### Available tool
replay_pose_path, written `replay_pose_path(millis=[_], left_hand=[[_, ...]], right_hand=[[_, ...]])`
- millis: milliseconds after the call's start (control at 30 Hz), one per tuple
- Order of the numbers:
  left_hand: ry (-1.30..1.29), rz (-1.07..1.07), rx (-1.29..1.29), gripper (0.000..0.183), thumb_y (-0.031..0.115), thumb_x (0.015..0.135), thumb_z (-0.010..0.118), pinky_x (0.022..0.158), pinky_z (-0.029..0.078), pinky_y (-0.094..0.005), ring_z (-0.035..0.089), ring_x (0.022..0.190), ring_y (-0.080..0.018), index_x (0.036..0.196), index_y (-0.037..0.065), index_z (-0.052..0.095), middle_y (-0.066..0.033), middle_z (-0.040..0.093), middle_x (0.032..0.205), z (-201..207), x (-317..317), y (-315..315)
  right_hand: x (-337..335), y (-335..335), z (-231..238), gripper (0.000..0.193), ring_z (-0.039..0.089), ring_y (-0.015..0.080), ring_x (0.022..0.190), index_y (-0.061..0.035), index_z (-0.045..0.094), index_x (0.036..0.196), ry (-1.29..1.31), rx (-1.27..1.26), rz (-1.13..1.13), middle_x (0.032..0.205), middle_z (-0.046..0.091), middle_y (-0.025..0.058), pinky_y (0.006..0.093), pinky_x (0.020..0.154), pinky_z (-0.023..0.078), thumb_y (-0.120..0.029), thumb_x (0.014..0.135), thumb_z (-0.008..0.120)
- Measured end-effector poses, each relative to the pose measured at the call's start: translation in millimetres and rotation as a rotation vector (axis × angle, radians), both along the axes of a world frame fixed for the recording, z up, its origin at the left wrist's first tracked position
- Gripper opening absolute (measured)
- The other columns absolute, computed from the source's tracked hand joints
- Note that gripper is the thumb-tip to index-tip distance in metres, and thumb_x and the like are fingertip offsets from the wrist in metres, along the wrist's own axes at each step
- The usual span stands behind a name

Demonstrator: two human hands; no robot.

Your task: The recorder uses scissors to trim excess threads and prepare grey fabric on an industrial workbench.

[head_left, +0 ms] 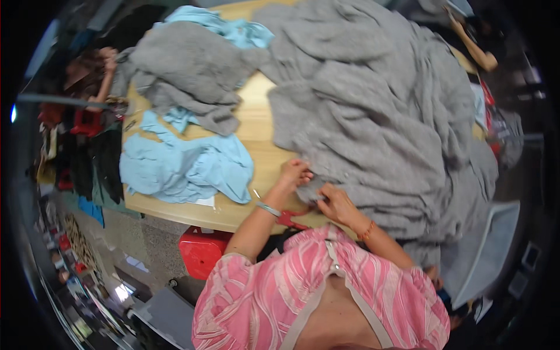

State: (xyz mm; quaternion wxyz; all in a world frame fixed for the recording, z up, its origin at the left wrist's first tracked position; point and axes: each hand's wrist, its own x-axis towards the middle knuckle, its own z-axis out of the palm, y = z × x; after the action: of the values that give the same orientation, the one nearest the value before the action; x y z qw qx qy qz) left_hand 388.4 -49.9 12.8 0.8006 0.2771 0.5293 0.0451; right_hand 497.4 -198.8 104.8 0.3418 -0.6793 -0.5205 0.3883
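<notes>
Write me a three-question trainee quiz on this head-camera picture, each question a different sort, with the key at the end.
1. True or false: the red stool shows to the left of the person's left hand.
2. Multiple choice: which of these is nearest to the right hand?
A) the light blue cloth at the table's left front
B) the heap of grey fabric
C) the red stool
3. Fill in: the orange band is worn on the person's ____ wrist.

Key: 1 true; 2 B; 3 right.
</notes>
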Motion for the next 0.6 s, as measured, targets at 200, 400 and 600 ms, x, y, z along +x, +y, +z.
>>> replay_pose_path(millis=[200, 400, 600], left_hand=[[-0.117, -0.225, 0.562, 0.011, 0.011, 0.082, 0.066, 0.053, 0.046, -0.0215, 0.055, 0.061, -0.0056, 0.09, 0.005, 0.062, 0.0006, 0.06, 0.071, 15.5, -0.8, -23.7], [-0.335, -0.047, 0.07, 0.008, 0.009, 0.085, 0.061, 0.056, 0.04, -0.0187, 0.052, 0.064, -0.0036, 0.089, 0.004, 0.064, 0.0032, 0.06, 0.075, 35.2, -13.3, -38.5], [-0.299, -0.052, 0.065, 0.006, 0.008, 0.084, 0.062, 0.052, 0.038, -0.0188, 0.05, 0.061, -0.0036, 0.086, 0.004, 0.064, 0.0035, 0.059, 0.072, 34.3, -15.8, -39.7]], right_hand=[[6.1, 12.2, 17.3, 0.018, 0.055, 0.0379, 0.074, 0.0, 0.055, 0.091, -0.08, 0.038, -0.061, 0.083, 0.053, 0.0181, 0.0416, 0.064, 0.046, -0.002, 0.074, 0.058], [7.0, 23.1, 25.2, 0.021, 0.056, 0.0387, 0.078, -0.0009, 0.056, 0.093, -0.233, 0.053, -0.054, 0.086, 0.055, 0.0188, 0.0443, 0.067, 0.047, 0.0, 0.073, 0.059], [4.2, 20.0, 24.0, 0.025, 0.058, 0.0391, 0.08, 0.0003, 0.058, 0.097, -0.348, 0.099, -0.102, 0.087, 0.058, 0.0198, 0.0427, 0.068, 0.048, 0.002, 0.072, 0.061]])
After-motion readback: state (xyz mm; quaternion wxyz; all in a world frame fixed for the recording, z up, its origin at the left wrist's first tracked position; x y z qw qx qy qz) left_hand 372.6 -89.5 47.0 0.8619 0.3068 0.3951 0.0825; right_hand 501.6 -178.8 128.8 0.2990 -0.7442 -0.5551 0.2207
